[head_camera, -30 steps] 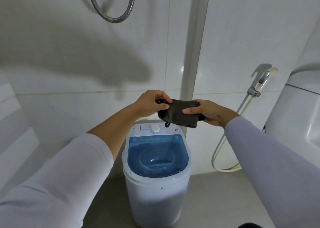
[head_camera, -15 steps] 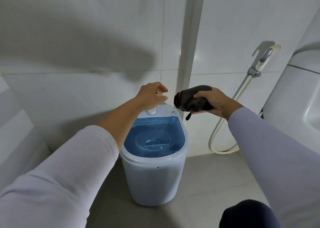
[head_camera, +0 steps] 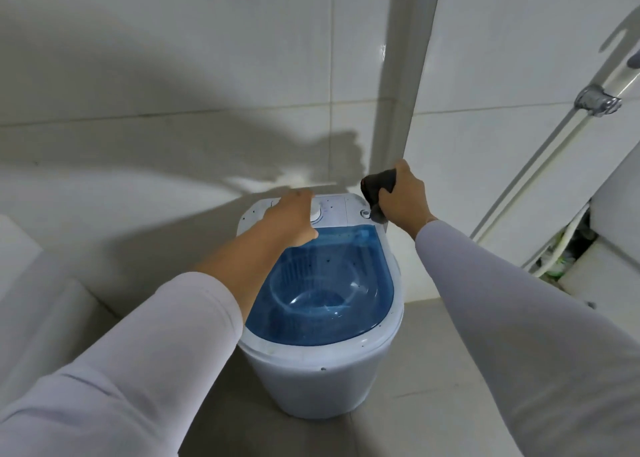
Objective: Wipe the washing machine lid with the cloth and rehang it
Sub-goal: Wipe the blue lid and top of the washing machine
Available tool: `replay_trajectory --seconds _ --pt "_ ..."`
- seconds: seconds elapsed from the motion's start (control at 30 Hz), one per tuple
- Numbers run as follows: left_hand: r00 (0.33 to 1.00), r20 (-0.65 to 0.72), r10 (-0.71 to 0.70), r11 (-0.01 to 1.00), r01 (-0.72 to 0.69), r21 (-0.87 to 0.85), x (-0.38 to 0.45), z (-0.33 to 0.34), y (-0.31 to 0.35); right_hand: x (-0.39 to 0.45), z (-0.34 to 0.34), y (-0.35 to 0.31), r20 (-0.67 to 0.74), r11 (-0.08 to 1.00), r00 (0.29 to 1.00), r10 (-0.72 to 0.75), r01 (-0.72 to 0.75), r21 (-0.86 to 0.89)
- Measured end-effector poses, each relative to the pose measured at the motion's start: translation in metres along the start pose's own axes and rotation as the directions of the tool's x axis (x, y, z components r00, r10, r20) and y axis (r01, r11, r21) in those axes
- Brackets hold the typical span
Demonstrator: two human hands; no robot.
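A small white washing machine [head_camera: 311, 380] stands on the floor against the tiled wall. Its blue see-through lid [head_camera: 332, 283] is closed and carries dark specks. My right hand [head_camera: 407, 200] grips a bunched dark cloth [head_camera: 379, 184] just over the machine's back right corner, by a small button. My left hand [head_camera: 289, 219] hovers at or rests on the white control panel beside the round dial [head_camera: 317, 214], fingers bent down and holding nothing. Whether the cloth touches the panel I cannot tell.
A white vertical pipe [head_camera: 420, 75] runs up the wall behind the machine. A bidet sprayer hose [head_camera: 540, 158] and its chrome valve [head_camera: 597, 102] hang at the right, next to the toilet [head_camera: 620, 214]. Grey tiled floor [head_camera: 433, 404] surrounds the machine.
My left hand let go of the cloth and dropped to the control panel. My right hand bunched the cloth and lowered it to the machine's back right corner. The view tilted down and closer.
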State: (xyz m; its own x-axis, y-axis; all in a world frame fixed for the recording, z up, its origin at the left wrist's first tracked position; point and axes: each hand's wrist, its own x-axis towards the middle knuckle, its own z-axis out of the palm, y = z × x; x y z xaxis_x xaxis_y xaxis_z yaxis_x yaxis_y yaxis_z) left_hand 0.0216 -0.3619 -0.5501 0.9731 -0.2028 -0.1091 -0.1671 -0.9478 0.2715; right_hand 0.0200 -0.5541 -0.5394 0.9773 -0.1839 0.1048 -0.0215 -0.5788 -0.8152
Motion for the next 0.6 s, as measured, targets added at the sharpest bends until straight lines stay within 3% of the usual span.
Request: replay_trajectory --seconds 0.13,0.4,0.6 --pt "0.999 0.043 0.014 1.0 -0.015 0.024 0.01 0.008 0.002 0.016 0.02 0.011 -0.029 0.996 1.0 -0.012 0.009 -0.085" --pt "1.0 0.029 -0.003 0.999 0.002 0.044 0.018 0.011 -0.001 0.037 0.028 0.014 0.222 0.961 0.973 0.066 -0.002 -0.276" --pt "1.0 0.013 0.018 0.999 -0.019 0.04 0.02 0.015 -0.005 0.042 0.031 0.013 0.299 0.927 0.953 0.054 0.064 -0.369"
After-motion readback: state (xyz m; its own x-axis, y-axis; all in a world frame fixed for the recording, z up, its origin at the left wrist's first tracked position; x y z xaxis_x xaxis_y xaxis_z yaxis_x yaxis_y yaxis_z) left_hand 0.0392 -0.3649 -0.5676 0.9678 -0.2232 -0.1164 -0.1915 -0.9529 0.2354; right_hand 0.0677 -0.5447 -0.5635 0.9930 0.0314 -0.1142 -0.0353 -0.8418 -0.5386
